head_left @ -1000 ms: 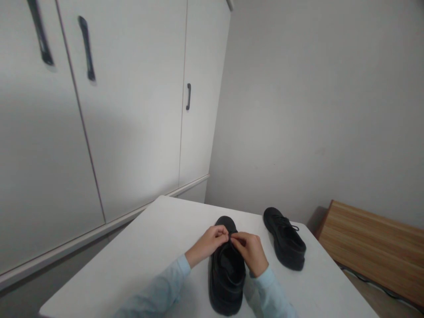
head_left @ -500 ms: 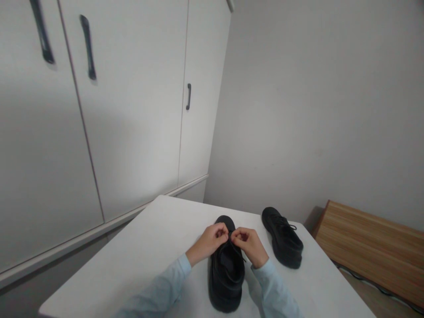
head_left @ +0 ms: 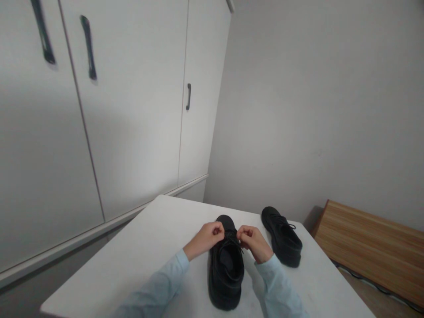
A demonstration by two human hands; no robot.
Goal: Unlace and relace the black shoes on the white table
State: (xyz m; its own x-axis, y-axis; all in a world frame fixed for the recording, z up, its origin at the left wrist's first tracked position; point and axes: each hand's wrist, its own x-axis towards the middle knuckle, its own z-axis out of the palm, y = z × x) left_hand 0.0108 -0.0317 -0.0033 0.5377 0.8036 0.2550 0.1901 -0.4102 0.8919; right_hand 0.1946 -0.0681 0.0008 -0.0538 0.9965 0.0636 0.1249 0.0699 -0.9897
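A black lace-up shoe (head_left: 226, 282) stands on the white table (head_left: 142, 251), its toe pointing away from me and its heel nearest. At the left side of its lacing is my left hand (head_left: 209, 237), with thumb and fingers pinched on a lace. My right hand (head_left: 252, 241) is closed the same way at the right side, also on a lace. Between the two hands the crossed laces (head_left: 231, 238) show over the tongue. The matching black shoe (head_left: 285, 240) sits further right, near the table's back right corner, with its laces in a bow.
White cabinets (head_left: 132, 110) with dark handles line the left side. A grey wall (head_left: 298, 110) rises behind the table. To the right is a wooden board or box (head_left: 371, 238), with a cable along the floor beneath it.
My hands have moved apart, the left one to the left and the right one to the right. More of the lacing between them now shows.
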